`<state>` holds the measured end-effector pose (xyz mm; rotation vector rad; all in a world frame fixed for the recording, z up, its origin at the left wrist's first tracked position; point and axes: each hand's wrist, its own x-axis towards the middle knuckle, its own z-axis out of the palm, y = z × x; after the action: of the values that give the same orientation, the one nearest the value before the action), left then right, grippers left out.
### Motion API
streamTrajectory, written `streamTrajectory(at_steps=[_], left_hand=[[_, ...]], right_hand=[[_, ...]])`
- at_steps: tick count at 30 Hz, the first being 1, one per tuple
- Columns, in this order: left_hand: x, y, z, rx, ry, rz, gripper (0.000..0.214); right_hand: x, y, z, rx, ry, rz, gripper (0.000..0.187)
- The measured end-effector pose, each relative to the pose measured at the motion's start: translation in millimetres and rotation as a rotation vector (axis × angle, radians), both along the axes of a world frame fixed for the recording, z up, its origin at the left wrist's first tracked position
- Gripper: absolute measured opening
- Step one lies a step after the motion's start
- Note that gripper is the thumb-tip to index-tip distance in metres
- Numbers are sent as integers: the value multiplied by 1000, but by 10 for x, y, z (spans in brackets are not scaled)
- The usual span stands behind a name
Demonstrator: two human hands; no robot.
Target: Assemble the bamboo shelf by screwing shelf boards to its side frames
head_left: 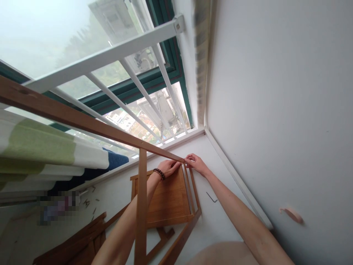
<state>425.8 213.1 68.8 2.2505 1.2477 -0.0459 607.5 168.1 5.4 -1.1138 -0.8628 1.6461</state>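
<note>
A wooden furniture frame (142,198) stands in front of me, with a long rail (110,133) running from the upper left to the far corner. My left hand (167,168), a beaded bracelet on its wrist, reaches past an upright and closes on the frame near that corner. Across from it, my right hand (195,163) pinches the rail's far end; anything small between the fingertips is hidden. Below the hands is a flat wooden panel (168,198) beside thin slats. An L-shaped hex key (211,197) lies on the white surface to the right.
More wooden parts (79,239) lie at the lower left, near small scattered pieces (87,202). A green and white curtain (41,143) hangs left. White bars (132,79) cross the window behind, and a white wall (275,92) with a pink hook (292,214) rises at right.
</note>
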Motion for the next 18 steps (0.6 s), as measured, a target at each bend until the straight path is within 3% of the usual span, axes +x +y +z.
streamTrajectory(at_steps=[7, 15, 18], left_hand=[[143, -55, 31, 0, -88, -35, 29], [200, -146, -36, 13, -303, 12, 29], [207, -169, -67, 23, -310, 75, 27]], right_hand=[[25, -76, 14, -18, 136, 1, 37], [-5, -56, 34, 20, -202, -42, 35], [41, -67, 62, 22, -156, 25, 34]])
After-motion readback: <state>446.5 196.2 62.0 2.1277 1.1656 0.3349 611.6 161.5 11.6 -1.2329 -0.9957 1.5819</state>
